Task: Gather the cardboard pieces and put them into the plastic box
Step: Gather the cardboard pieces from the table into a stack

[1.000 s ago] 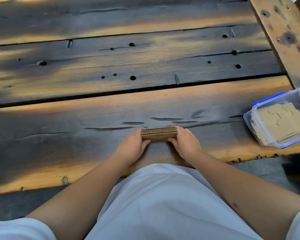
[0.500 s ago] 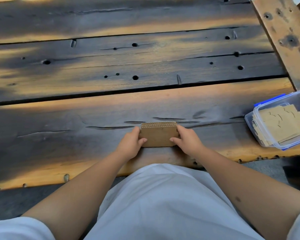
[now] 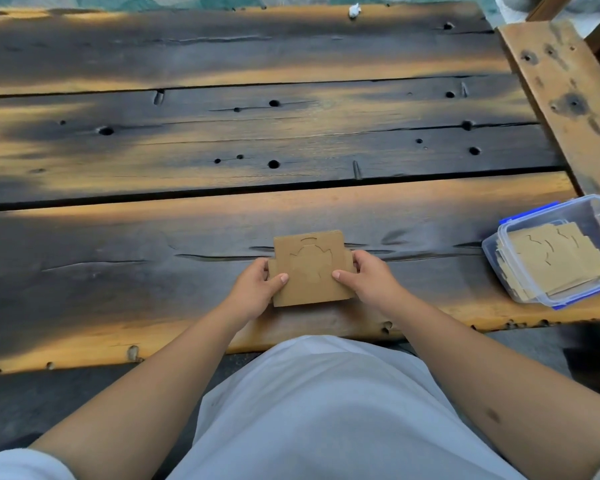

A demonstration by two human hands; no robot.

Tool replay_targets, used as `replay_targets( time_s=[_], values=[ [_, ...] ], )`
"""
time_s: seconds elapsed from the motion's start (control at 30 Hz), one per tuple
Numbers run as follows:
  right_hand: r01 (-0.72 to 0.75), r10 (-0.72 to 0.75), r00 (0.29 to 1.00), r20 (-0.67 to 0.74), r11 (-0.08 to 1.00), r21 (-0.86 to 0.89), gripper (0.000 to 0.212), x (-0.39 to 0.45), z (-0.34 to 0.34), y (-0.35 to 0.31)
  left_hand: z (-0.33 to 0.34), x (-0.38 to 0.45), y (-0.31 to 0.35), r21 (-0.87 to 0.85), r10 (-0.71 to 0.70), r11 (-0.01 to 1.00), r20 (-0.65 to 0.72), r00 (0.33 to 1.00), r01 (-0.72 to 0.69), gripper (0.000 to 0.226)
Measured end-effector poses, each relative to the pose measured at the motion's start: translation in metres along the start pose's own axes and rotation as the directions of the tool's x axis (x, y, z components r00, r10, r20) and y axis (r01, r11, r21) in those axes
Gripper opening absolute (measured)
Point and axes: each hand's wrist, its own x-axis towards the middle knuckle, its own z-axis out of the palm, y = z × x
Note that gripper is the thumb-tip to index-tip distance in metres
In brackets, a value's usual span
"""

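Observation:
A stack of brown cardboard pieces (image 3: 310,268) with die-cut curved slits is held near the table's front edge, its flat face turned up toward me. My left hand (image 3: 253,289) grips its left side and my right hand (image 3: 369,280) grips its right side, thumbs on top. A clear plastic box (image 3: 520,296) with blue clips sits at the right edge of the table, open, holding several cardboard pieces (image 3: 556,261) laid flat.
The table (image 3: 222,150) is made of dark, weathered wooden planks with holes and gaps. A lighter wooden beam (image 3: 565,98) runs along the right side behind the box. A small white scrap (image 3: 354,10) lies at the far edge.
The stack stood on edge on the table between both hands; now it is tipped back so its flat face shows. The view has also tilted up.

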Motion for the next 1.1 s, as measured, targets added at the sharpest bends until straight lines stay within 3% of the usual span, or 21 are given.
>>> replay_targets(
  time_s=[0.17, 0.4, 0.77, 1.1],
  values=[
    [0.001, -0.001, 1.000, -0.004, 0.999, 0.049, 0.023, -0.008, -0.001, 0.001, 0.009, -0.010, 0.004, -0.196, -0.046, 0.979, 0.039, 0.998, 0.053, 0.025],
    [-0.058, 0.045, 0.995, 0.087, 0.987, 0.153, 0.029, -0.020, -0.002, -0.002, 0.013, -0.014, 0.010, -0.174, -0.039, 0.984, -0.025, 0.999, 0.034, 0.022],
    [-0.022, 0.024, 1.000, -0.019, 0.994, 0.111, 0.032, -0.033, -0.010, -0.003, 0.023, -0.024, 0.016, -0.138, 0.005, 0.990, -0.026, 1.000, -0.008, 0.035],
    [-0.021, 0.028, 0.996, -0.088, 0.997, 0.079, 0.034, -0.042, -0.035, 0.017, 0.056, -0.028, 0.032, -0.038, 0.016, 0.999, -0.030, 0.999, -0.017, 0.030]
  ],
)
